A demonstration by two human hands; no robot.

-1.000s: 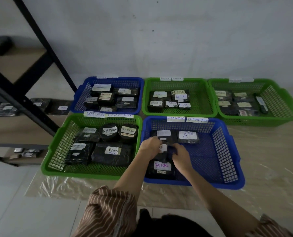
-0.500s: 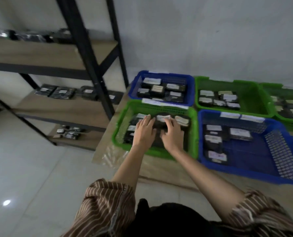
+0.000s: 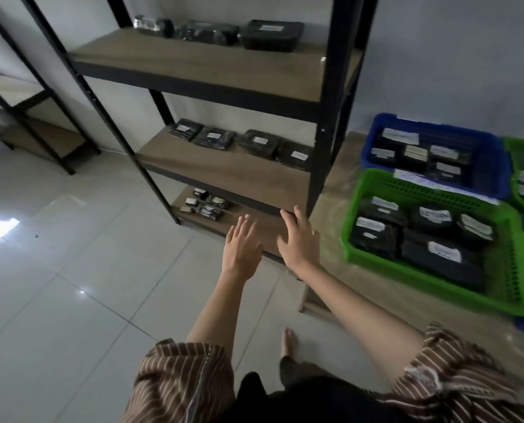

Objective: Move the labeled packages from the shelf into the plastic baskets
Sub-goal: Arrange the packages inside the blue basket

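Head view: the black-framed shelf (image 3: 230,175) with wooden boards is the landmark. Both hands reach toward its lower front edge, palms down. The left hand (image 3: 243,248) hovers in front of the bottom board, its fingers (image 3: 241,225) straight and slightly apart, holding nothing. The right hand (image 3: 300,239) is just right of it, near the shelf's front right post, fingers spread and also holding nothing; whether its fingertips touch the middle board's edge cannot be told.

Four labeled packages (image 3: 256,143), black with white labels, lie in a row at the back of the shelf's middle board. More dark packages (image 3: 271,35) sit at the back of the top board, and several small items (image 3: 207,204) lie on the bottom board.

To the right of the shelf, a green basket (image 3: 437,282) and a blue basket (image 3: 376,141) behind it stand on a clear plastic sheet (image 3: 334,209), each already holding black labeled packages. Striped brown sleeves (image 3: 181,380) show at the lower edge, and a bare foot (image 3: 289,343) rests on the tiled floor (image 3: 71,270) before the shelf.
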